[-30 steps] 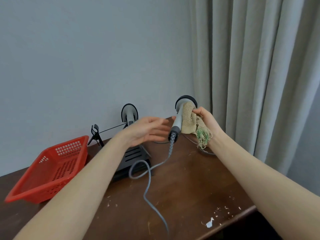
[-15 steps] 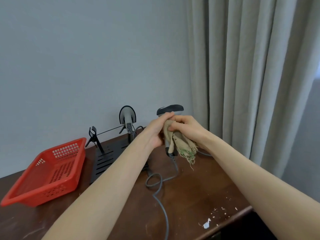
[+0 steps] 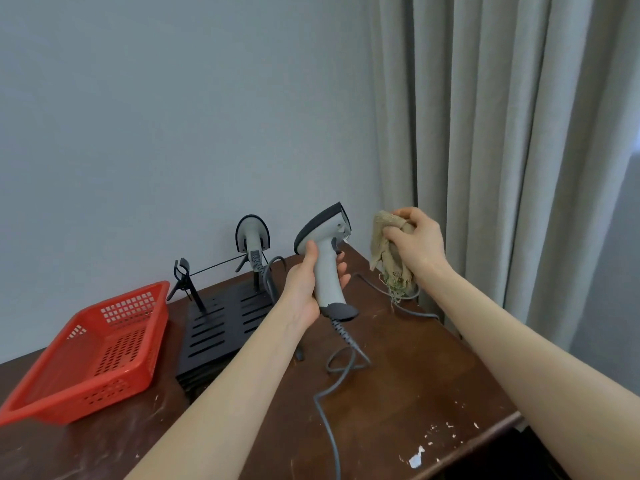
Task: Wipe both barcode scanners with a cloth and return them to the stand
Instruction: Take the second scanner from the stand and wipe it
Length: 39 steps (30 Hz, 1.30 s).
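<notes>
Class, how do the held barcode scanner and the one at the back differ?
The held scanner is gripped by the left hand; the rear scanner sits on the black stand. The held scanner shows its side; the rear scanner is seen end-on. Both are grey with dark trim.

held scanner [image 3: 325, 244]: mid-grip covered by left hand [image 3: 308, 289] | its cable [image 3: 329, 427]: runs off bottom edge | cloth [image 3: 382, 252]: upper part bunched inside right hand [image 3: 417, 245] | stand [image 3: 221, 327]: near corner behind left forearm | red basket [image 3: 104, 375]: corner clipped at left edge | far scanner [image 3: 252, 233]: detail too small to tell
</notes>
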### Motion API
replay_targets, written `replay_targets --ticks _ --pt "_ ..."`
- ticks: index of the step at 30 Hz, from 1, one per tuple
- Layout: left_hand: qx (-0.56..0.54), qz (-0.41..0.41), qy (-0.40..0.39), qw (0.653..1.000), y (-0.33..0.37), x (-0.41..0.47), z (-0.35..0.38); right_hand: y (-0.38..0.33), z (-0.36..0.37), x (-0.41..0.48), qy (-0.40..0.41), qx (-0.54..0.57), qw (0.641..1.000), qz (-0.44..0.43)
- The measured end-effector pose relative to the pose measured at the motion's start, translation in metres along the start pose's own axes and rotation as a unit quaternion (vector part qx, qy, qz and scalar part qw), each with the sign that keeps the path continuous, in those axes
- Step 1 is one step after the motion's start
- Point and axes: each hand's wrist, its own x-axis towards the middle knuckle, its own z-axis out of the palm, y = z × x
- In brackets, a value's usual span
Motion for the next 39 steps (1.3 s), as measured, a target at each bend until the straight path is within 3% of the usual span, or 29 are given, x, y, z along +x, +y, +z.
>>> replay_targets --ticks 5,15,22,31,39 --pt "-0.022 -0.018 -0.041 0.999 -0.009 0.000 -0.004 -0.003 0.007 0.001 -0.013 -0.097 0.989 -0.106" --pt "0.026 -0.023 -0.019 0.999 -0.026 -0.005 -0.001 -0.007 0.019 -0.010 -0.015 -0.237 0.957 -0.166" --pt "0.065 -0.013 -0.005 0.998 -0.028 -0.004 -0.005 -0.017 0.026 -0.016 -0.062 -0.185 0.963 -0.184" --pt "0.062 -0.021 -0.011 0.998 -0.031 -0.009 -0.012 -0.007 0.017 -0.014 -0.078 -0.313 0.927 -0.191" --pt "0.058 -0.018 -0.012 0.998 -0.030 -0.010 -0.013 -0.028 0.029 -0.022 -0.114 -0.278 0.921 -0.250"
